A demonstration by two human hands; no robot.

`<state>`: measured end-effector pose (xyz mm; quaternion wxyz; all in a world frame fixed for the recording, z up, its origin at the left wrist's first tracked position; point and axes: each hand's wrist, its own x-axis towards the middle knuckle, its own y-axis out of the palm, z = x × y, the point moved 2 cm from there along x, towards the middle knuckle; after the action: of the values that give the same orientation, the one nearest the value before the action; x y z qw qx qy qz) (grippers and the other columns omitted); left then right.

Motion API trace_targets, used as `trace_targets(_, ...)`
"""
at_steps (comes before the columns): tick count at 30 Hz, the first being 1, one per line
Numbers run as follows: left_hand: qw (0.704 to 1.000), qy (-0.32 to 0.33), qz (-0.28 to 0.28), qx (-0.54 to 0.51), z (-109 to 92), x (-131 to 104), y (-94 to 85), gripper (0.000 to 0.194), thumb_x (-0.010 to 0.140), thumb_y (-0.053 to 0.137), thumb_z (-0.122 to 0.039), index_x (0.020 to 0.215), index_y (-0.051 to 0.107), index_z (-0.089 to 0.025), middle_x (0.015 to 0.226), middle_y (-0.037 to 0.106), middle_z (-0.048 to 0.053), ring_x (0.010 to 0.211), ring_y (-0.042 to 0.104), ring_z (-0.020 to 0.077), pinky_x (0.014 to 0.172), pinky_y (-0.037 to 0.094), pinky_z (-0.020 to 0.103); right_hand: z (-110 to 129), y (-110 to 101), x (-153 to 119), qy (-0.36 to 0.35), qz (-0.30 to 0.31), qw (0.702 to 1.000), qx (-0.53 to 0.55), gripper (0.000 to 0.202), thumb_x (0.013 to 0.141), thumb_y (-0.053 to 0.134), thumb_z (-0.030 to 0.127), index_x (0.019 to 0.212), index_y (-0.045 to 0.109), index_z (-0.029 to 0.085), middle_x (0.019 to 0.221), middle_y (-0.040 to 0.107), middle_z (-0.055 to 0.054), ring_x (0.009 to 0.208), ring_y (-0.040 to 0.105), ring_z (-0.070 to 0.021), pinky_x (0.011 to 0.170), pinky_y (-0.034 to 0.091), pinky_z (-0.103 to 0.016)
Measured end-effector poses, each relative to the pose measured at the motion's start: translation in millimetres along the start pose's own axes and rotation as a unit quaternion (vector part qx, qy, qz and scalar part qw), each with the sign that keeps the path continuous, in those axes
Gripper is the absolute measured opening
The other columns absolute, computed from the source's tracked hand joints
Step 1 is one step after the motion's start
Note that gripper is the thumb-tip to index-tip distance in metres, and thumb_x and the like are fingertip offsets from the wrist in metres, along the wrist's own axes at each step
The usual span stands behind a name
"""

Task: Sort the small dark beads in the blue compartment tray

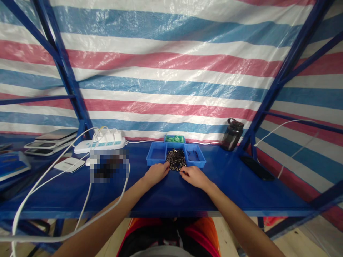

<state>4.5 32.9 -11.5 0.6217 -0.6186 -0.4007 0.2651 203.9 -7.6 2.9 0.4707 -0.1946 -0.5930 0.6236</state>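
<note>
A pile of small dark and brass-coloured pieces (176, 159) lies in front of me, between two blue bins. My left hand (157, 172) rests at the pile's left edge, its fingers drawn together; what they hold, if anything, is hidden. At the lower right edge of the pile, my right hand (195, 176) has its fingers curled in a pinch, too small to read. The left blue bin (156, 163) shows a bare floor. A few thin dark pieces lie in the right blue bin (197, 164). Behind the pile, a smaller blue bin (174, 136) holds green pieces.
A white power strip (107, 144) with plugs stands at the back left, its white cables (50, 165) looping over the blue table (177, 200). A white box (69, 165) lies nearby. Right of the bins are a dark bottle (232, 135) and a black phone-like slab (256, 167).
</note>
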Motion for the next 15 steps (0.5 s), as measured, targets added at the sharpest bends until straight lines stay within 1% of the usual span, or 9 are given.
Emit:
trace_targets(2, 1.000, -0.003, 0.002, -0.001, 0, 0, 0.3, 0.020, 0.094, 0.037, -0.034, 0.104, 0.048, -0.022, 0.083, 0.065, 0.006, 0.080, 0.065, 0.0234, 0.069, 0.046, 0.029, -1, 0, 0, 0.012, 0.000, 1.000, -0.006, 0.014, 0.089, 0.050, 0.026, 0.091, 0.063, 0.021, 0.068, 0.066, 0.000, 0.061, 0.061, -0.0140, 0.058, 0.037, -0.022)
trace_targets(4, 1.000, 0.000, 0.004, -0.001, 0, 1, 0.4, 0.019, 0.094, 0.037, -0.034, 0.103, 0.048, -0.022, 0.083, 0.065, 0.006, 0.079, 0.065, 0.0231, 0.068, 0.045, 0.029, -2, 2, 1, 0.026, -0.001, 1.000, -0.012, 0.015, 0.089, 0.050, 0.026, 0.098, 0.061, 0.021, 0.068, 0.066, 0.001, 0.062, 0.061, -0.0149, 0.058, 0.037, -0.022)
trace_targets(7, 1.000, 0.015, 0.003, -0.003, -1, 1, -0.3, 0.017, 0.094, 0.037, -0.033, 0.099, 0.049, -0.022, 0.082, 0.065, 0.005, 0.077, 0.065, 0.0224, 0.066, 0.045, 0.028, -5, 7, 2, 0.050, 0.001, 0.999, -0.020, 0.024, 0.089, 0.050, 0.025, 0.112, 0.056, 0.022, 0.068, 0.066, 0.001, 0.065, 0.063, -0.0168, 0.060, 0.038, -0.023)
trace_targets(9, 1.000, 0.030, 0.003, -0.006, -3, 0, -1.3, 0.017, 0.093, 0.038, -0.035, 0.097, 0.050, -0.022, 0.081, 0.065, 0.004, 0.077, 0.064, 0.0218, 0.065, 0.044, 0.026, -8, 9, 4, 0.069, 0.007, 0.997, -0.030, 0.028, 0.089, 0.049, 0.025, 0.117, 0.052, 0.022, 0.069, 0.067, 0.000, 0.067, 0.064, -0.0182, 0.061, 0.039, -0.024)
trace_targets(13, 0.996, 0.084, 0.009, -0.015, -9, -4, -4.0, 0.022, 0.093, 0.039, -0.039, 0.092, 0.053, -0.022, 0.080, 0.065, 0.003, 0.076, 0.063, 0.0195, 0.065, 0.043, 0.024, -6, 11, 6, 0.091, 0.025, 0.994, -0.060, 0.027, 0.094, 0.040, 0.027, 0.118, 0.051, 0.020, 0.082, 0.069, -0.005, 0.078, 0.066, -0.0198, 0.068, 0.043, -0.025)
trace_targets(15, 0.995, 0.101, 0.013, -0.018, -11, -5, -5.1, 0.023, 0.093, 0.040, -0.040, 0.091, 0.054, -0.022, 0.080, 0.065, 0.003, 0.076, 0.063, 0.0188, 0.066, 0.042, 0.024, -1, 10, 7, 0.105, 0.051, 0.989, -0.092, 0.029, 0.096, 0.035, 0.025, 0.120, 0.049, 0.019, 0.088, 0.070, -0.008, 0.082, 0.067, -0.0207, 0.072, 0.044, -0.026)
